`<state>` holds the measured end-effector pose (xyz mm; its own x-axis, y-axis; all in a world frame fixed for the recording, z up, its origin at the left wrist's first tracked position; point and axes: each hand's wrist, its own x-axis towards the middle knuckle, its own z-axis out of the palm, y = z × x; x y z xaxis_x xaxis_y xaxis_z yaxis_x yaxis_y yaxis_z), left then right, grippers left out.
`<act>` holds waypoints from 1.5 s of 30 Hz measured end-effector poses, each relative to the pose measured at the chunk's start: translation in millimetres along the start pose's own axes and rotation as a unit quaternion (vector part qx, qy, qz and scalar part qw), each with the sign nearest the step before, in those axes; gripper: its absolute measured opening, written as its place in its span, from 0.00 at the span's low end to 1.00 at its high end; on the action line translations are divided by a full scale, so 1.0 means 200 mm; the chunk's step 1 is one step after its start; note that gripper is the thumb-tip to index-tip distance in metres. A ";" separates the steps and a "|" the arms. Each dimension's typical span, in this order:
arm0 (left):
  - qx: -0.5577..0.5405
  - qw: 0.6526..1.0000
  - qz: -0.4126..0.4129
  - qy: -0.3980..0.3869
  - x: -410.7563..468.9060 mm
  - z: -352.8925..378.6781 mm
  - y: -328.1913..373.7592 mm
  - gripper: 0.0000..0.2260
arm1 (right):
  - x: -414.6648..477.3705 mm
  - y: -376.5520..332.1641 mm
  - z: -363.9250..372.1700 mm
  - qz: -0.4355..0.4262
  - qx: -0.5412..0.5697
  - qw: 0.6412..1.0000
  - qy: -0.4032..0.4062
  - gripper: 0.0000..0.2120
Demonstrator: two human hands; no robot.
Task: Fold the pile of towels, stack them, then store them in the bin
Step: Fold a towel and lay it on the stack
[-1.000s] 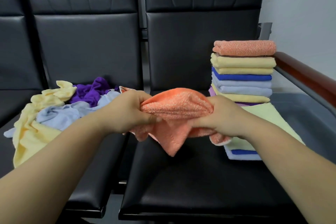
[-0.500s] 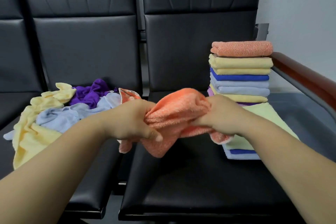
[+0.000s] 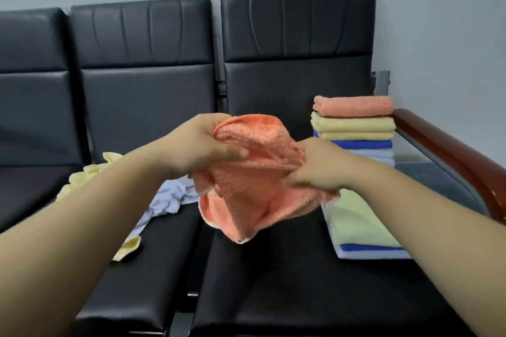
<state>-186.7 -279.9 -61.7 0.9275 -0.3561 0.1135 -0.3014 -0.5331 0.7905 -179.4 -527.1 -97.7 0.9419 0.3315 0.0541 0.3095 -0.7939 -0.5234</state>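
Two hands hold one orange towel (image 3: 254, 189) in the air over the right-hand seat (image 3: 301, 295), one of three black seats in a row. The left hand (image 3: 200, 145) grips the towel's bunched upper edge, its fingers (image 3: 232, 152) curled round the cloth. The right hand (image 3: 323, 169) pinches a fold lower on the right side, fingers (image 3: 301, 180) pressed together on it. The towel hangs crumpled between them, one corner drooping toward the cushion. At the back of the same seat, beside one wooden armrest (image 3: 451, 153), stands a tall stack (image 3: 353, 128) of folded towels. From the top it shows one orange, two yellow and one dark blue, then pale blue ones whose number I cannot tell behind the right forearm. Just in front lies a low stack (image 3: 356, 216) of three visible layers: pale green on top, dark blue, then pale lilac. On the middle seat (image 3: 153, 268) sits a loose pile (image 3: 161, 205) of unfolded towels, partly hidden by the left forearm. One pale blue towel (image 3: 175, 194) shows there, and yellow cloth (image 3: 82, 176) in two places.
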 end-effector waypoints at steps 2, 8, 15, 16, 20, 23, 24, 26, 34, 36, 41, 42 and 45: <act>0.097 0.994 -0.021 -0.039 0.00 -0.06 0.10 0.08 | 0.00 -0.10 -0.18 -0.009 -0.021 0.997 0.067 0.08; 0.070 0.997 -0.009 0.014 0.04 -0.27 0.23 0.08 | -0.08 -0.23 -0.38 -0.047 0.231 0.971 0.040 0.09; -0.199 0.979 0.042 -0.011 0.01 -0.25 0.32 0.15 | -0.09 -0.28 -0.47 -0.005 -0.001 1.000 0.014 0.12; -0.133 0.990 0.032 -0.030 0.00 -0.24 0.32 0.16 | -0.10 -0.31 -0.50 -0.002 -0.013 0.999 0.043 0.11; 0.203 0.979 -0.024 -0.025 -0.03 -0.28 0.34 0.10 | -0.11 -0.37 -0.57 -0.024 0.119 0.991 0.059 0.10; -0.034 0.999 -0.011 0.005 -0.02 -0.35 0.34 0.17 | -0.12 -0.36 -0.54 -0.041 0.248 0.967 0.025 0.14; -0.138 0.990 -0.001 0.012 -0.02 -0.36 0.34 0.17 | -0.12 -0.35 -0.52 -0.036 0.268 0.963 -0.002 0.17; -0.245 0.969 0.018 0.030 -0.03 -0.35 0.36 0.11 | -0.14 -0.33 -0.49 -0.031 0.178 0.983 -0.040 0.18; 0.097 0.992 -0.053 -0.056 -0.12 -0.23 0.38 0.07 | -0.10 -0.35 -0.58 0.025 0.077 0.995 0.066 0.07; 0.166 0.983 -0.062 -0.045 -0.11 -0.26 0.38 0.06 | -0.10 -0.34 -0.55 0.020 0.192 0.980 0.043 0.10; -0.166 0.985 0.007 0.053 -0.03 -0.38 0.31 0.06 | -0.12 -0.29 -0.45 -0.010 0.292 0.955 -0.045 0.18; -0.215 0.975 0.021 0.054 -0.02 -0.37 0.31 0.08 | -0.12 -0.29 -0.44 -0.015 0.216 0.975 -0.050 0.18; -0.310 0.950 0.042 0.019 -0.02 -0.29 0.31 0.13 | -0.07 -0.31 -0.45 0.013 0.017 1.000 -0.004 0.09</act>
<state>-197.0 -267.4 21.7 0.9166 -0.3433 0.2047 -0.1981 0.0545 0.9787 -200.6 -529.7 10.9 0.9483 0.3155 0.0344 0.2809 -0.7840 -0.5535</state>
